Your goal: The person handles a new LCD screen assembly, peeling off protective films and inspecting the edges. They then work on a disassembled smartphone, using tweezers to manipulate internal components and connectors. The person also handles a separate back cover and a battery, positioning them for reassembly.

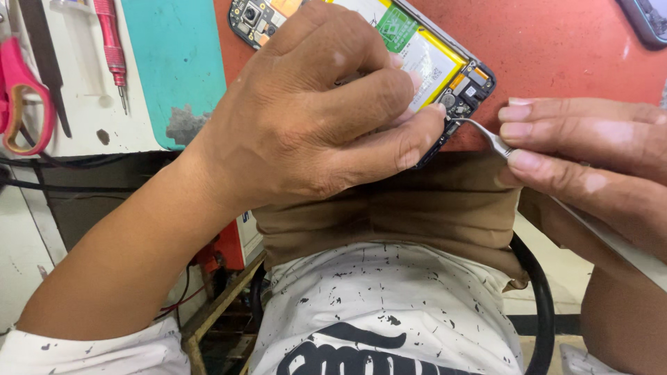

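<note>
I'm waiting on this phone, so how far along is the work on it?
Done: the phone lies open, back cover off, battery and boards exposed. In hand: the left hand steadies it while the right hand works tweezers at its lower corner. Left: the battery is still in and the back uncovered.

Place: phone repair bench | evidence: opened phone (424, 55), screwdriver (111, 45), scissors (21, 94), orange work mat (556, 48)

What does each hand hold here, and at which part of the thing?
The right hand pinches metal tweezers near the middle of their shaft. The left hand presses the opened phone down at its lower corner.
</note>
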